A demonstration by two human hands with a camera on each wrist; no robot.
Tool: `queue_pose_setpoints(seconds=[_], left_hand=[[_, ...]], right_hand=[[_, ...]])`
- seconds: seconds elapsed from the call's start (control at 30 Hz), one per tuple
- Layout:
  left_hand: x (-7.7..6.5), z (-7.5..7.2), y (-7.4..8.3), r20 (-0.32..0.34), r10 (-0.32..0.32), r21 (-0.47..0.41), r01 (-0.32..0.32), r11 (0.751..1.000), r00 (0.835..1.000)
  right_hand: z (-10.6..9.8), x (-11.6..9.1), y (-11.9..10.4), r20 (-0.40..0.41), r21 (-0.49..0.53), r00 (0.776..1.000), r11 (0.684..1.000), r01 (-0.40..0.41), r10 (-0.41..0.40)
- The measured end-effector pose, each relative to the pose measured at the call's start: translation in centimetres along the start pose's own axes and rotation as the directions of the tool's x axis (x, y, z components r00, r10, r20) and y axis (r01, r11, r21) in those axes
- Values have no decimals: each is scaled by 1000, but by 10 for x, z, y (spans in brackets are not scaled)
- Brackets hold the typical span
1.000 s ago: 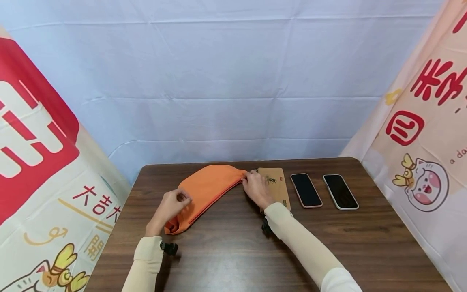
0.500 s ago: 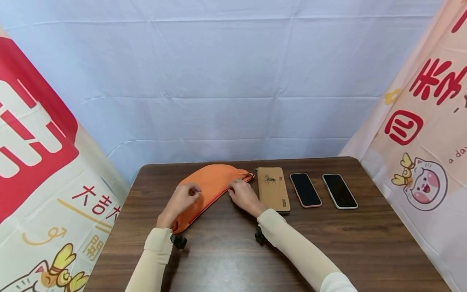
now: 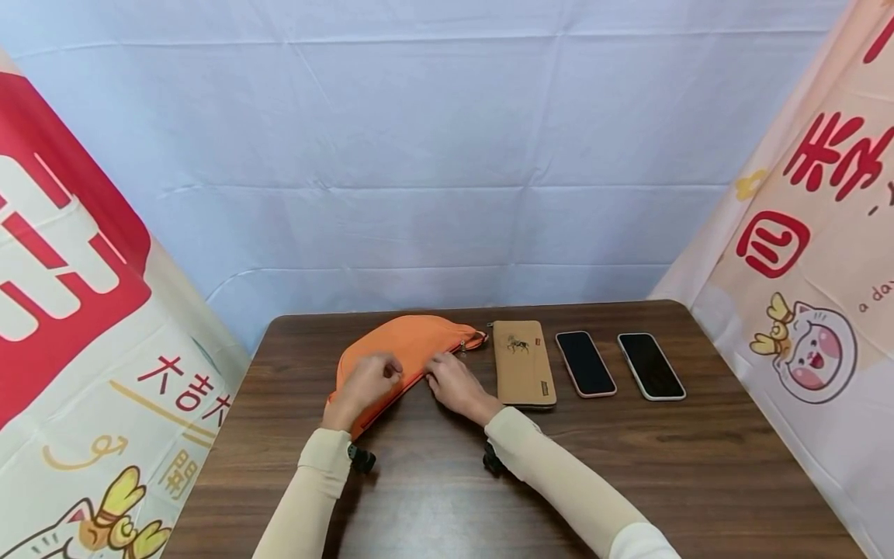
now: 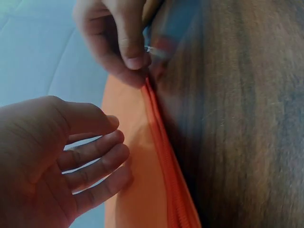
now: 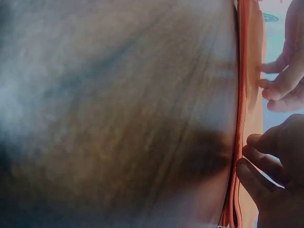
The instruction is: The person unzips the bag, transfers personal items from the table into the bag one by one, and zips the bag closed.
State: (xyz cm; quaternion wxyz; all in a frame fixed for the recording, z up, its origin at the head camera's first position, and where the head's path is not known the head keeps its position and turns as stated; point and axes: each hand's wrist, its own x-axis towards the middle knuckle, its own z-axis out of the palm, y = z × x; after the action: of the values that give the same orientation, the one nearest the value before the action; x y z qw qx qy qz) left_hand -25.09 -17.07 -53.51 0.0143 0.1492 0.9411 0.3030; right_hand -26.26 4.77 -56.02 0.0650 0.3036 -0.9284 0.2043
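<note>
An orange zippered pouch (image 3: 412, 341) lies slantwise on the table, its zip edge facing the person. My right hand (image 3: 455, 384) is at that edge, and in the left wrist view its thumb and fingertips pinch the orange zip (image 4: 156, 111). Further right along the edge, a small zip pull (image 3: 462, 347) hangs beyond the right fingers. My left hand (image 3: 370, 382) is over the pouch's left part with fingers loosely bent and nothing between them; it hides part of the orange fabric. In the right wrist view, the left fingers (image 5: 280, 85) appear beside the pouch.
A tan wallet (image 3: 524, 365) with a horse print lies right of the pouch. Two phones, one pink-edged (image 3: 587, 365) and one white-edged (image 3: 652, 366), lie farther right on the brown wooden table (image 3: 433, 497). A pale cloth (image 3: 433, 155) hangs behind the table.
My right hand has left the pouch's right end and moved left along the zip edge, uncovering the wallet. My left hand has shifted right over the pouch, towards the right hand.
</note>
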Motion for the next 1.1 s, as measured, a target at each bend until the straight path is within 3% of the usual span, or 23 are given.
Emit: queue_pose_setpoints(seconds=[0.33, 0.5, 0.67, 1.1], left_hand=[[5, 14, 4, 33, 2, 140, -7, 990, 999], [7, 18, 8, 36, -13, 172, 7, 985, 999], [9, 23, 7, 18, 10, 210, -13, 978, 1000], [12, 26, 9, 30, -41, 254, 32, 967, 999]], right_hand=[[4, -2, -3, 26, -28, 997, 997, 75, -74], [3, -4, -3, 49, -30, 996, 996, 79, -77], [5, -5, -1, 41, -28, 995, 995, 91, -90], [3, -6, -2, 49, -6, 996, 997, 79, -78]])
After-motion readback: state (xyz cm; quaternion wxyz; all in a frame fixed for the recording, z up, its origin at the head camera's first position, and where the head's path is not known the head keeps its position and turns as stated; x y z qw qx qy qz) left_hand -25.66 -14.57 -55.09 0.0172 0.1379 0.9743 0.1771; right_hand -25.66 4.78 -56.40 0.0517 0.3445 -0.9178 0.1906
